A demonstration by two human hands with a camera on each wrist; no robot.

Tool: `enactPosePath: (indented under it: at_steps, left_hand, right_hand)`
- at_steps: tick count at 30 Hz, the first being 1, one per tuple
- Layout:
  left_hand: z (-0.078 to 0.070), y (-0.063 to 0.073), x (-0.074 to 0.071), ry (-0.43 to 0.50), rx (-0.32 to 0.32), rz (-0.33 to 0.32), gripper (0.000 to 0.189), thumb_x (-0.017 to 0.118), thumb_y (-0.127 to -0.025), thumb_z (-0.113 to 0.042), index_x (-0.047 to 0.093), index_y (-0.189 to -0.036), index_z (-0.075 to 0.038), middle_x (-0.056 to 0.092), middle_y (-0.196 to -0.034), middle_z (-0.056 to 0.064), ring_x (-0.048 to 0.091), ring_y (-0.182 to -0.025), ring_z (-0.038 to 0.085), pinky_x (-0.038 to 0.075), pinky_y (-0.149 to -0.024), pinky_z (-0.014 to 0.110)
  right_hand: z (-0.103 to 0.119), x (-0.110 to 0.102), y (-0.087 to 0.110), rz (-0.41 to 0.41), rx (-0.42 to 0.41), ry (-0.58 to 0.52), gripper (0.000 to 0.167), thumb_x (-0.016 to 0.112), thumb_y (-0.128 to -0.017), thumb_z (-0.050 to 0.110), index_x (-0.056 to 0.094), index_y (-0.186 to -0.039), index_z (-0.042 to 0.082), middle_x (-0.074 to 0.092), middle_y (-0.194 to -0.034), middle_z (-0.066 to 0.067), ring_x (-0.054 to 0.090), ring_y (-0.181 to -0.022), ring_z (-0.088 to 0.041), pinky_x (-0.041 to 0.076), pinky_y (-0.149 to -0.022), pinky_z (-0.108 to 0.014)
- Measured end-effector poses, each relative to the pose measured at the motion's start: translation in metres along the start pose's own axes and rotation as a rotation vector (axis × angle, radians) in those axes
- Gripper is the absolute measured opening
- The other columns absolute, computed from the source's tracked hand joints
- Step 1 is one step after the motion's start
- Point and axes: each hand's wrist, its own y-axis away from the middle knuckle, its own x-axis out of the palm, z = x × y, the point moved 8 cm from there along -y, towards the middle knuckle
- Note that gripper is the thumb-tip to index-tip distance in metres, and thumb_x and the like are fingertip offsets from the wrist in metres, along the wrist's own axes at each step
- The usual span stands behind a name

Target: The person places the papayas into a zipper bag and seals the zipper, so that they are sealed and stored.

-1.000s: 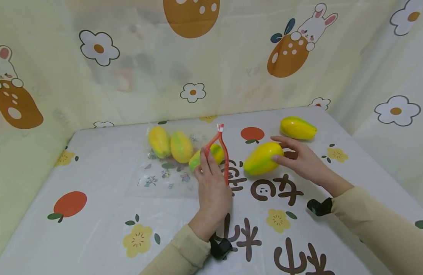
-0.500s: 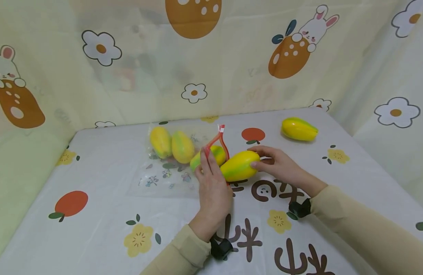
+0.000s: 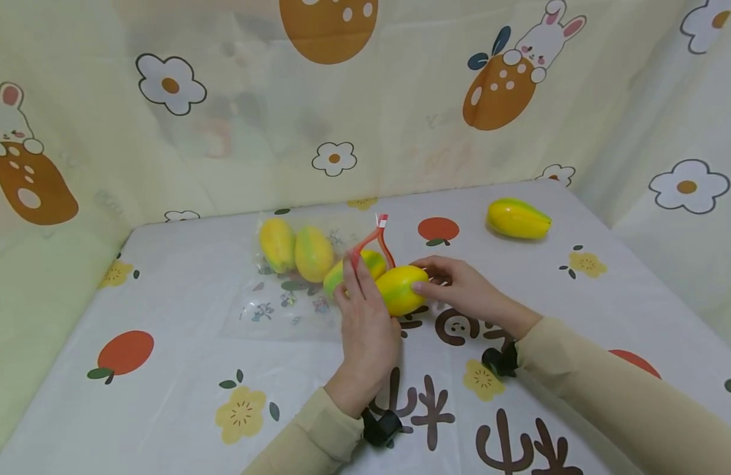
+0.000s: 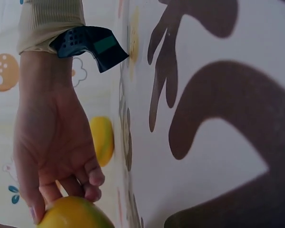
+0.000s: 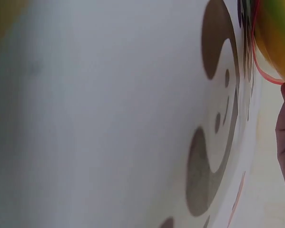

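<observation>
A clear zip bag (image 3: 264,330) with a red zip edge lies on the table, two yellow-green papayas (image 3: 314,254) at its left end and a third papaya (image 3: 374,264) near its mouth. My left hand (image 3: 370,323) holds the upper edge of the mouth, which stands apart from the lower edge; its thumb is hidden in the head view. With thumb and fingers, my right hand (image 3: 460,287) grips another papaya (image 3: 406,287) by its right end. That papaya's left end is at the mouth, partly behind my left hand. The left wrist view shows my right hand's fingers around the papaya (image 4: 75,213).
One more papaya (image 3: 518,219) lies at the back right of the table. The printed white tablecloth (image 3: 181,284) meets a hanging patterned cloth (image 3: 253,132) at the back. Each wrist carries a black camera (image 3: 382,429).
My right hand has carried its papaya leftward from the open table to the bag's mouth. My left hand has stayed at the zip edge.
</observation>
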Motion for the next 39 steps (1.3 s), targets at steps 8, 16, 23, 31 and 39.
enactPosePath:
  at_steps: [8, 16, 23, 31, 39]
  left_hand:
    - [-0.004, 0.001, -0.005, -0.026, 0.007, -0.012, 0.112, 0.087, -0.075, -0.002, 0.015, -0.161, 0.000, 0.013, -0.170, 0.018, 0.042, -0.127, 0.040, 0.058, -0.093, 0.036]
    - [-0.012, -0.001, -0.011, -0.041, 0.028, -0.037, 0.104, 0.083, -0.076, 0.000, 0.021, -0.158, 0.003, 0.014, -0.169, 0.020, 0.043, -0.124, 0.041, 0.059, -0.081, 0.035]
    - [-0.010, 0.000, -0.013, -0.103, 0.015, -0.035, 0.101, 0.081, -0.077, -0.001, 0.022, -0.159, 0.001, 0.014, -0.170, 0.018, 0.046, -0.121, 0.040, 0.058, -0.077, 0.033]
    - [-0.007, 0.010, -0.016, -0.142, 0.027, -0.006, 0.096, 0.082, -0.080, -0.002, 0.027, -0.158, -0.002, 0.013, -0.171, 0.013, 0.048, -0.098, 0.032, 0.049, -0.056, 0.027]
    - [-0.013, 0.013, -0.019, -0.119, 0.055, -0.032, 0.089, 0.076, -0.086, -0.002, 0.025, -0.159, -0.001, 0.016, -0.170, 0.016, 0.047, -0.097, 0.032, 0.044, -0.051, 0.024]
  right_hand:
    - [0.000, 0.005, -0.003, 0.008, 0.035, 0.024, 0.051, 0.066, -0.099, 0.034, 0.057, -0.141, 0.006, 0.065, -0.129, -0.015, 0.063, -0.102, -0.025, 0.057, -0.083, -0.031]
    - [0.006, 0.020, -0.009, 0.062, 0.052, -0.003, 0.051, 0.066, -0.099, 0.033, 0.058, -0.137, 0.001, 0.068, -0.127, -0.018, 0.069, -0.107, -0.025, 0.060, -0.089, -0.037]
    - [0.007, 0.027, -0.011, 0.113, 0.081, -0.050, 0.049, 0.065, -0.099, 0.029, 0.058, -0.136, -0.002, 0.073, -0.117, -0.017, 0.071, -0.087, -0.019, 0.060, -0.083, -0.033]
    - [0.005, 0.032, -0.010, 0.148, 0.105, -0.090, 0.047, 0.063, -0.100, 0.031, 0.060, -0.132, -0.004, 0.075, -0.109, -0.014, 0.070, -0.083, -0.018, 0.060, -0.081, -0.032]
    - [0.014, 0.049, -0.014, 0.267, 0.084, -0.156, 0.038, 0.059, -0.101, 0.024, 0.063, -0.126, -0.004, 0.076, -0.103, -0.010, 0.072, -0.084, -0.017, 0.061, -0.085, -0.033]
